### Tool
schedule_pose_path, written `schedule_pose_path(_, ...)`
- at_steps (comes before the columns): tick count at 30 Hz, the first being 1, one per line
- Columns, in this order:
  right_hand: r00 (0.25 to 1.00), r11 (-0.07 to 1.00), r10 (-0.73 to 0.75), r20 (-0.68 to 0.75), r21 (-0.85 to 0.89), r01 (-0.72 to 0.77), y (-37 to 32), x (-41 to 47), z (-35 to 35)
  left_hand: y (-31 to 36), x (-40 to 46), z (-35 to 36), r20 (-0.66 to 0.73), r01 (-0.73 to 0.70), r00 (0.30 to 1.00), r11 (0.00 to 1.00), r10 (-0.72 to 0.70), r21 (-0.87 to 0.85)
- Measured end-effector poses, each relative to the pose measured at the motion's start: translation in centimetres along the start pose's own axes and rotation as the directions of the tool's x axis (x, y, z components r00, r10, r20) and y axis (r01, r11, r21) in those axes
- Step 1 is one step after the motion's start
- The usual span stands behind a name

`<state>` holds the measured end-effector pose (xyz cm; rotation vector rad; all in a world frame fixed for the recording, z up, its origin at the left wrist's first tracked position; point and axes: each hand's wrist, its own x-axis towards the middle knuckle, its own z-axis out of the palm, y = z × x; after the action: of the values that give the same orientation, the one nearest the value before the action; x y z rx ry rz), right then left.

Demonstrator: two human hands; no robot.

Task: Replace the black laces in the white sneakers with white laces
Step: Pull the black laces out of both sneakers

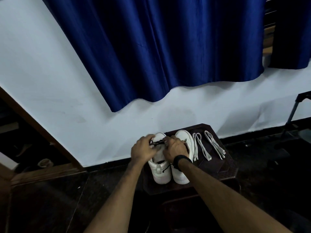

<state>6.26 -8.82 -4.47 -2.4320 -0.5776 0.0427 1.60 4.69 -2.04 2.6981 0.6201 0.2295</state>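
Note:
Two white sneakers stand side by side on a small dark wooden table, toes toward the wall. The left sneaker carries a black lace across its front eyelets. My left hand and my right hand both pinch that black lace over the shoe's front. The right sneaker is partly hidden by my right wrist, which wears a black band. Two folded white laces lie on the table to the right of the shoes.
A white wall with a blue curtain stands just behind the table. The floor is dark tile. A wooden door frame runs at the left, and a black stand leg rises at the right.

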Motion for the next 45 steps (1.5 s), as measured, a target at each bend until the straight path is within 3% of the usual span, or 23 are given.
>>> schedule_pose_path(3,1.000,1.000,0.001,-0.008,-0.006,-0.001,-0.1,0.0,0.1,0.9,-0.2,0.4,0.005,-0.183,0.982,0.933,0.191,0.310)
schedule_pose_path(6,1.000,1.000,-0.005,0.003,-0.028,0.005,-0.1,0.0,0.0,0.7,0.1,0.8,-0.064,-0.193,0.970,0.906,0.233,0.378)
schedule_pose_path(8,1.000,1.000,-0.005,0.004,-0.029,0.005,-0.1,0.0,-0.1,0.6,0.5,1.0,-0.144,-0.209,0.958,0.949,0.247,0.234)
schedule_pose_path(11,1.000,0.999,-0.007,0.004,-0.037,0.007,0.0,0.1,-0.1,1.0,0.8,0.6,-0.288,-0.185,0.949,0.965,0.127,-0.185)
schedule_pose_path(15,1.000,0.999,-0.030,-0.006,-0.036,0.030,0.0,0.0,0.0,1.2,0.4,-1.4,-0.368,-0.077,0.906,0.772,-0.210,-0.631)
schedule_pose_path(17,0.999,0.999,-0.033,-0.006,-0.042,0.033,-0.1,0.0,0.0,0.7,0.0,-1.9,-0.398,-0.043,0.848,0.703,-0.350,-0.710)
schedule_pose_path(19,1.000,0.999,-0.028,-0.007,-0.034,0.028,-0.1,0.1,0.1,0.2,-0.3,-1.5,-0.463,0.076,0.808,0.844,-0.364,-0.531)
schedule_pose_path(21,1.000,0.999,-0.027,-0.002,-0.034,0.027,-0.1,0.1,0.1,-0.4,-0.6,-0.3,-0.486,0.144,0.845,0.970,-0.223,-0.194)
schedule_pose_path(23,1.000,0.999,-0.025,0.001,-0.031,0.025,0.0,0.1,0.1,-0.5,-0.7,0.8,-0.395,-0.008,0.918,0.999,0.021,0.034)
schedule_pose_path(25,1.000,0.999,-0.022,-0.005,-0.024,0.022,0.0,0.1,0.1,0.2,-0.5,1.2,-0.278,-0.209,0.926,0.960,0.255,0.183)
schedule_pose_path(27,1.000,1.000,-0.019,-0.015,-0.017,0.019,0.0,0.2,0.2,1.1,0.0,1.4,-0.166,-0.320,0.916,0.916,0.364,0.241)
schedule_pose_path(30,1.000,1.000,0.003,-0.019,0.018,-0.002,0.0,0.2,0.2,1.9,0.4,1.7,0.011,-0.350,0.928,0.863,0.372,0.364)
schedule_pose_path(36,0.999,0.997,0.029,-0.029,0.070,-0.027,0.1,0.2,0.3,2.3,-0.3,2.1,-0.185,-0.302,0.906,0.887,0.382,0.350)
schedule_pose_path(38,0.999,0.997,0.039,-0.024,0.070,-0.037,0.1,0.2,0.3,1.8,-0.2,2.5,-0.321,-0.254,0.895,0.946,0.308,0.201)
schedule_pose_path(40,0.999,0.998,0.034,-0.007,0.049,-0.034,0.1,0.3,0.3,1.5,-0.2,2.1,-0.507,-0.177,0.854,0.981,0.116,-0.074)
schedule_pose_path(43,1.000,0.999,0.018,-0.019,0.045,-0.018,0.1,0.3,0.0,1.8,-0.1,-0.5,-0.665,-0.125,0.719,0.903,-0.202,-0.410)
schedule_pose_path(45,0.999,0.999,0.022,-0.023,0.050,-0.020,0.2,0.2,0.1,1.3,0.8,-3.0,-0.660,-0.089,0.618,0.796,-0.427,-0.599)
